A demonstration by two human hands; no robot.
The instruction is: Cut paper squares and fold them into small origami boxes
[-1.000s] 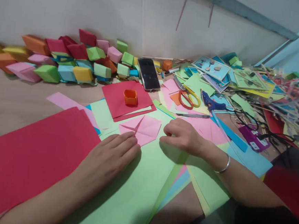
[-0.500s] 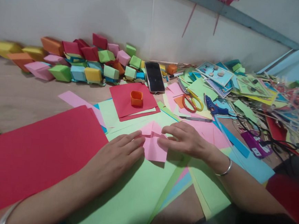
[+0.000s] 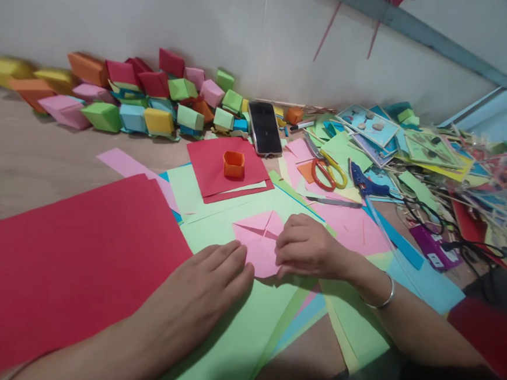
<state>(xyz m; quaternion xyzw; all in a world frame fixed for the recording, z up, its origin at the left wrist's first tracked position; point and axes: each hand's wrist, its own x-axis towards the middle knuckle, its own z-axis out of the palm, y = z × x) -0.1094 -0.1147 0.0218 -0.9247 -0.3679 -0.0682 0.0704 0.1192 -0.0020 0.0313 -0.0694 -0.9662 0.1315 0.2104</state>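
A small pink paper (image 3: 263, 250) with folded flaps lies on pale green sheets (image 3: 225, 328). Its lower edge curves up a little between my hands. My left hand (image 3: 206, 286) lies flat with its fingers stretched out, the tips on the paper's lower left edge. On the right edge, the curled fingers of my right hand (image 3: 308, 248) grip the pink paper. Behind it, a small open orange paper box (image 3: 234, 165) stands on red paper squares (image 3: 207, 163).
Large red sheets (image 3: 76, 264) lie at left. Behind are many folded paper boxes (image 3: 157, 122), a phone (image 3: 265, 128), scissors (image 3: 325, 171), a blade (image 3: 334, 202), a blue glue gun (image 3: 368, 182) with cables, and a purple block (image 3: 435, 248). Cards and sticks pile up at right.
The pink paper has turned slightly, and its lower edge now curves up. My right hand has moved down along its right side, and its fingers have curled closed on it.
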